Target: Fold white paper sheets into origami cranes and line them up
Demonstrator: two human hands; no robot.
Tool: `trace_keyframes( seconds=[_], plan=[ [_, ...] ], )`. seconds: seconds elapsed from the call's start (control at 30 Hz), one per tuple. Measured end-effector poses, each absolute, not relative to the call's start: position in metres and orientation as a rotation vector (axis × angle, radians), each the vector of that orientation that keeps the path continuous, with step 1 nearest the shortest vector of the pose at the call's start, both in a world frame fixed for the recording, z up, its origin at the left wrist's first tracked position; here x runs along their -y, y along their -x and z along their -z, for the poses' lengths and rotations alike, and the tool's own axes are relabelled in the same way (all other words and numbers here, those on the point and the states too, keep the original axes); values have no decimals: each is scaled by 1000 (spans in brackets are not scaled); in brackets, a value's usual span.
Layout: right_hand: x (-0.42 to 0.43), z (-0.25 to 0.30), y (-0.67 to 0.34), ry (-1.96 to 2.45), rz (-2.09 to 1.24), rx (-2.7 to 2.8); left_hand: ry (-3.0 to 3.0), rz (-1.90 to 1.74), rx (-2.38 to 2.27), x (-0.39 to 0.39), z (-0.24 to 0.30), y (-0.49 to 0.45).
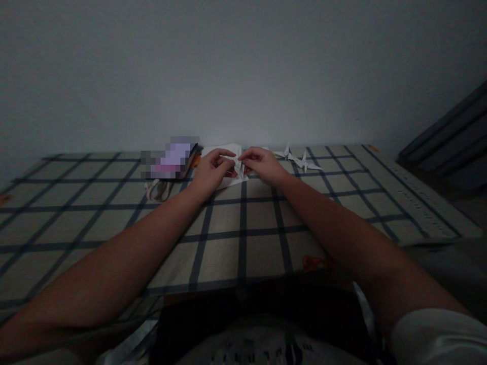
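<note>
Between my fingertips is a small piece of folded white paper (239, 166), partly hidden by the fingers. My left hand (216, 170) pinches it from the left, thumb and fingers closing on its edge. From the right, my right hand (262, 163) grips the same paper with bent fingers. Beneath and behind the hands lie flat white paper sheets (213, 150). Just right of my right hand, folded paper cranes (304, 162) rest on the cloth.
A checked tablecloth (224, 218) covers the table, which meets a plain wall (243, 71). At the left lies a phone (173, 157) with a lit, blurred screen and a pale looped strap (160, 190). A dark ridged object (452, 137) stands beyond the table's right edge.
</note>
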State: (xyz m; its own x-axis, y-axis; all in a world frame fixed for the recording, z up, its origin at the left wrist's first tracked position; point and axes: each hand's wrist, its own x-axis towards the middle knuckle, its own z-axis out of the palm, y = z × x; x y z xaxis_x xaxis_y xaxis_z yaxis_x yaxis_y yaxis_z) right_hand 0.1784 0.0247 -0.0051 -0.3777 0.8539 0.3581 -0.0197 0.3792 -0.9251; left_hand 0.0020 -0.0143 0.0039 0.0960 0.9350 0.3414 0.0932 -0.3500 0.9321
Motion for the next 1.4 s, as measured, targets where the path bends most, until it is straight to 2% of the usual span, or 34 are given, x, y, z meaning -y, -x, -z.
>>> trace_keyframes(
  seconds=[0.47,1.0,1.2,1.4],
  plan=[
    [-21,3,-176,768,-1172,1599,-1923,-1485,-1222,12,-1,3],
    [-23,2,-183,852,-780,1816,-1917,-1354,-1346,5,4,6],
    [-27,7,-185,823,-799,1852,-1686,-1384,-1206,5,5,4],
    [-28,6,-184,848,-884,1779,-1746,-1391,-1187,2,5,6]
  ],
)
